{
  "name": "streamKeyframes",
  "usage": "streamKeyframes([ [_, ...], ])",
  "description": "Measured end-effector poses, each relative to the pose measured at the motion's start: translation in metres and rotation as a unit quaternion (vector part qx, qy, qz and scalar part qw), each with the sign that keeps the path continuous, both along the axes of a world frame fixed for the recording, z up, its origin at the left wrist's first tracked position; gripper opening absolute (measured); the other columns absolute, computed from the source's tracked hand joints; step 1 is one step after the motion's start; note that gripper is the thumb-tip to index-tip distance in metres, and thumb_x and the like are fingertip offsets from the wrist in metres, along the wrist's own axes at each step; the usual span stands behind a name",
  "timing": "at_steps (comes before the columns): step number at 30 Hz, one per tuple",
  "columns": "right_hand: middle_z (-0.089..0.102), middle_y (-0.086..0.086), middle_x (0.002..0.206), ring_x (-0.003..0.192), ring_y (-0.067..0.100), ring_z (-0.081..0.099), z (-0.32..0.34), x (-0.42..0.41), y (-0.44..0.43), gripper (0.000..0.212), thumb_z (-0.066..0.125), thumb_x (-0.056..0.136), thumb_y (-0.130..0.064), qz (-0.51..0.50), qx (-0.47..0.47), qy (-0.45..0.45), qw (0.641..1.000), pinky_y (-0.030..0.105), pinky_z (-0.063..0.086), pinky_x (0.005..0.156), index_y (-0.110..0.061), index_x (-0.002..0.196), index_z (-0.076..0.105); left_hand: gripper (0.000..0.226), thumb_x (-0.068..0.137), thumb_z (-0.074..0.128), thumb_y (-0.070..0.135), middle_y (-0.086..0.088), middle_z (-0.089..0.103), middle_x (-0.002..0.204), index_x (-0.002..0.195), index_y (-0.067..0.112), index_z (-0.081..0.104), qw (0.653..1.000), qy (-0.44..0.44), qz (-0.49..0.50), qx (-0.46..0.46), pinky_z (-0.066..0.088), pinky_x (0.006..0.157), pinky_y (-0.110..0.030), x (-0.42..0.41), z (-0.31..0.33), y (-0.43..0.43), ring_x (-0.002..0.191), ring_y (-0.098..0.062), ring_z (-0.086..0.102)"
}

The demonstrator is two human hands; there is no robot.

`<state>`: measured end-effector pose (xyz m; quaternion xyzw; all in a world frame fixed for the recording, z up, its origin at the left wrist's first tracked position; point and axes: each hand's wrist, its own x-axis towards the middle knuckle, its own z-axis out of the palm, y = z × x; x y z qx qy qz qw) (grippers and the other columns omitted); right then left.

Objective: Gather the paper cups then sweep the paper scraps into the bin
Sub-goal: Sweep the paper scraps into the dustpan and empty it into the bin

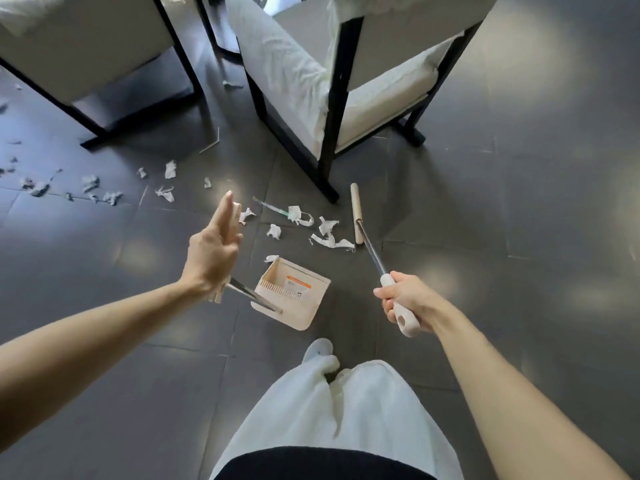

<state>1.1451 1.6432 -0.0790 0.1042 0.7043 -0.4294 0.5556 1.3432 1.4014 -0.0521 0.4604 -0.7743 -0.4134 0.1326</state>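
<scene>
Scraps [327, 233] lie on the floor [485, 237] just left of the broom head [356, 213], beyond the dustpan [294, 299], nearer the right hand [405, 303], which grips the broom's handle [405, 322]; the left hand [213, 252], fingers straight, hangs over the dustpan's handle [242, 292].

Two black-framed cushioned chairs [294, 74] stand on the dark tiled floor [519, 220].
</scene>
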Motion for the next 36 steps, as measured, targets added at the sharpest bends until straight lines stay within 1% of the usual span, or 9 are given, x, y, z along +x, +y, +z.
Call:
streamKeyframes([
  [4, 0.05, 0.009, 0.077, 0.046, 0.007, 0.043, -0.022, -0.019, -0.019, 0.063, 0.052, 0.094, 0.004, -0.004, 0.004, -0.068, 0.998, 0.019, 0.041, 0.039, -0.015, 0.147, 0.023, 0.074, 0.091, 0.056, -0.002, 0.034, 0.042, 0.12, 0.149, 0.036, 0.03, 0.999, 0.001, 0.038, 0.002, 0.024, 0.097, 0.003, -0.002, -0.005, 0.012, 0.112, 0.023, 0.035],
  [6, 0.044, 0.005, 0.064, 0.04, 0.005, 0.04, -0.03, -0.029, -0.034, 0.033, 0.052, 0.093, 0.004, -0.017, -0.027, -0.121, 0.992, 0.017, 0.037, 0.036, -0.013, 0.118, 0.039, 0.074, 0.091, 0.056, -0.001, 0.037, 0.044, 0.119, 0.147, 0.041, 0.031, 0.998, -0.003, 0.065, 0.004, 0.03, 0.102, -0.007, 0.003, -0.01, 0.016, 0.113, 0.023, 0.039],
  [8, 0.041, 0.003, 0.062, 0.036, 0.004, 0.039, -0.034, -0.033, -0.047, 0.029, 0.051, 0.092, 0.007, 0.003, -0.027, -0.142, 0.989, 0.015, 0.036, 0.034, -0.015, 0.107, 0.039, 0.076, 0.09, 0.056, -0.003, 0.04, 0.045, 0.118, 0.146, 0.042, 0.032, 0.995, -0.005, 0.1, 0.0, 0.032, 0.102, -0.01, 0.009, -0.013, 0.022, 0.109, 0.029, 0.038],
  [13, 0.047, 0.007, 0.065, 0.036, 0.005, 0.042, -0.04, -0.019, -0.073, 0.075, 0.047, 0.091, 0.008, 0.09, -0.013, -0.157, 0.983, 0.017, 0.037, 0.034, -0.029, 0.149, 0.018, 0.076, 0.089, 0.056, -0.001, 0.028, 0.048, 0.126, 0.148, 0.04, 0.031, 0.985, -0.014, 0.17, -0.03, 0.023, 0.096, 0.005, 0.02, -0.021, 0.026, 0.109, 0.028, 0.038],
  [16, 0.048, 0.008, 0.069, 0.037, 0.005, 0.043, -0.038, -0.013, -0.091, 0.069, 0.044, 0.091, 0.007, 0.141, -0.01, -0.141, 0.98, 0.017, 0.036, 0.035, -0.031, 0.146, 0.025, 0.077, 0.089, 0.059, 0.004, 0.026, 0.049, 0.123, 0.146, 0.047, 0.029, 0.977, -0.039, 0.203, -0.048, 0.025, 0.092, 0.006, 0.029, -0.024, 0.026, 0.109, 0.016, 0.044],
  [20, 0.045, 0.006, 0.071, 0.037, 0.006, 0.042, -0.029, -0.017, -0.108, 0.035, 0.039, 0.088, 0.008, 0.215, -0.019, -0.098, 0.972, 0.017, 0.035, 0.035, -0.016, 0.112, 0.045, 0.077, 0.089, 0.06, 0.011, 0.027, 0.05, 0.121, 0.141, 0.057, 0.026, 0.971, -0.052, 0.234, -0.025, 0.027, 0.093, 0.0, 0.039, -0.029, 0.021, 0.109, 0.005, 0.051],
  [26, 0.044, 0.007, 0.067, 0.04, 0.009, 0.042, -0.008, -0.033, -0.141, 0.019, 0.041, 0.085, 0.008, 0.293, -0.019, 0.008, 0.956, 0.019, 0.037, 0.038, -0.011, 0.084, 0.039, 0.075, 0.088, 0.06, 0.008, 0.024, 0.05, 0.118, 0.146, 0.046, 0.03, 0.965, -0.054, 0.256, -0.019, 0.026, 0.085, 0.004, 0.049, -0.035, 0.0, 0.101, 0.0, 0.052],
  [33, 0.044, 0.007, 0.074, 0.045, 0.009, 0.04, -0.027, -0.083, -0.188, 0.015, 0.041, 0.094, 0.003, 0.275, 0.031, 0.007, 0.961, 0.018, 0.038, 0.037, -0.012, 0.092, 0.042, 0.074, 0.089, 0.062, 0.007, 0.022, 0.051, 0.12, 0.147, 0.041, 0.031, 0.964, -0.042, 0.262, -0.016, 0.031, 0.082, 0.005, 0.04, -0.045, -0.02, 0.101, -0.007, 0.058],
  [36, 0.039, 0.002, 0.058, 0.037, 0.005, 0.033, -0.046, -0.104, -0.205, 0.015, 0.043, 0.095, -0.002, 0.222, 0.062, -0.035, 0.972, 0.014, 0.029, 0.032, -0.013, 0.085, 0.043, 0.075, 0.09, 0.06, 0.008, 0.03, 0.049, 0.122, 0.146, 0.046, 0.03, 0.961, -0.036, 0.274, -0.014, 0.047, 0.094, -0.022, 0.028, -0.051, -0.028, 0.102, -0.017, 0.064],
])
